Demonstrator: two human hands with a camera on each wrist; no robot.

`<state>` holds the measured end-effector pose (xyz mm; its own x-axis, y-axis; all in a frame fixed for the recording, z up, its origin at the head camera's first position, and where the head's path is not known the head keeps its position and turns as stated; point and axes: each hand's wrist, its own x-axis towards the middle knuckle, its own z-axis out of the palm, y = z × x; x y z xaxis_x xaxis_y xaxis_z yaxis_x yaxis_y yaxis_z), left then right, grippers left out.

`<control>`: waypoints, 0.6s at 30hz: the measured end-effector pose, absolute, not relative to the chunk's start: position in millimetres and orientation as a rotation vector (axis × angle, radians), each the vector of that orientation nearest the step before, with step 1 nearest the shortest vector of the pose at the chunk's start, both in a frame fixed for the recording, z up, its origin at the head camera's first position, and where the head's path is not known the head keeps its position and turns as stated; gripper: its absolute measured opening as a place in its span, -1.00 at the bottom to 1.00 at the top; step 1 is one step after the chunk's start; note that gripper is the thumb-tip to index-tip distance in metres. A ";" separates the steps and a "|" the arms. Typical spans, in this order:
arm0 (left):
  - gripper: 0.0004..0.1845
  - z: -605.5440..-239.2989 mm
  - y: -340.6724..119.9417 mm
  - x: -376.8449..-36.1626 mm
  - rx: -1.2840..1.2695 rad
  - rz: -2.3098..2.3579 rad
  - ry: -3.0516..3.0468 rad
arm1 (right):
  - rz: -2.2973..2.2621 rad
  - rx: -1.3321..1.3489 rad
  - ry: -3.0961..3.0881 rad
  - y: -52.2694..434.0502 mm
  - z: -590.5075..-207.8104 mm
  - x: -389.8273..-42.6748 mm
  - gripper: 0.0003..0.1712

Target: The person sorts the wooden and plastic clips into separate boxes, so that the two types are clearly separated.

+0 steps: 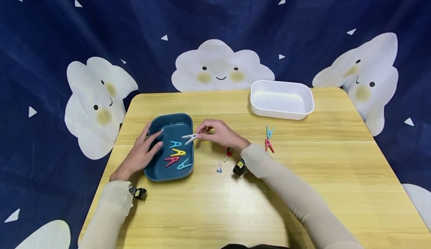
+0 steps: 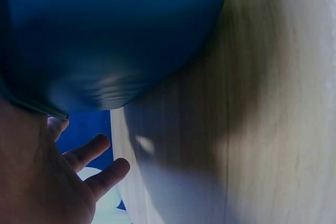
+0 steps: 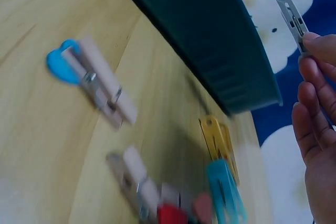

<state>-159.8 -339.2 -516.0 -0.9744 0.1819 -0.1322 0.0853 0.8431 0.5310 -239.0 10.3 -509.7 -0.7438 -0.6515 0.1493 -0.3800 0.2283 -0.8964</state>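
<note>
Between thumb and fingertips, my right hand (image 1: 219, 132) pinches a pale grey-white clothespin (image 1: 190, 137) at one end. The clothespin points left over the right rim of the dark blue bin (image 1: 193, 155). Inside this bin lie several plastic clothespins, among them a yellow clothespin (image 1: 178, 152) and a red clothespin (image 1: 172, 161). My left hand (image 1: 139, 153) rests at the bin's left rim, its thumb and one finger reaching over the inside. In the left wrist view, other fingers (image 2: 107, 177) of that hand stick out loosely spread beyond the bin's outer wall.
A white bin (image 1: 282, 113) stands at the back right. Right of the right hand lie a light-blue clothespin (image 1: 269, 131) and a red clothespin (image 1: 268, 145). Below that hand are a wooden clothespin with a blue shape (image 3: 100, 80), a yellow clothespin (image 3: 216, 140) and a turquoise clothespin (image 3: 224, 190).
</note>
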 end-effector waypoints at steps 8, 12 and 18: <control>-0.29 -517.6 -338.5 -159.4 0.192 0.792 2.845 | -1.526 -0.971 2.220 -24.0 -508.6 -249.6 -0.85; -0.30 -518.1 -338.1 -160.6 0.193 0.788 2.839 | -1.498 -0.999 2.230 -37.0 -506.8 -256.3 -0.84; -0.30 -517.2 -338.3 -161.4 0.181 0.787 2.832 | -1.393 -1.078 2.266 -50.3 -499.1 -267.7 -0.89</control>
<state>-161.4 -338.3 -517.2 -0.9732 0.1692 -0.1557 0.0646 0.8512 0.5209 -267.7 -50.3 -499.1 -0.6865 -0.7123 0.1460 -0.4519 0.2607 -0.8531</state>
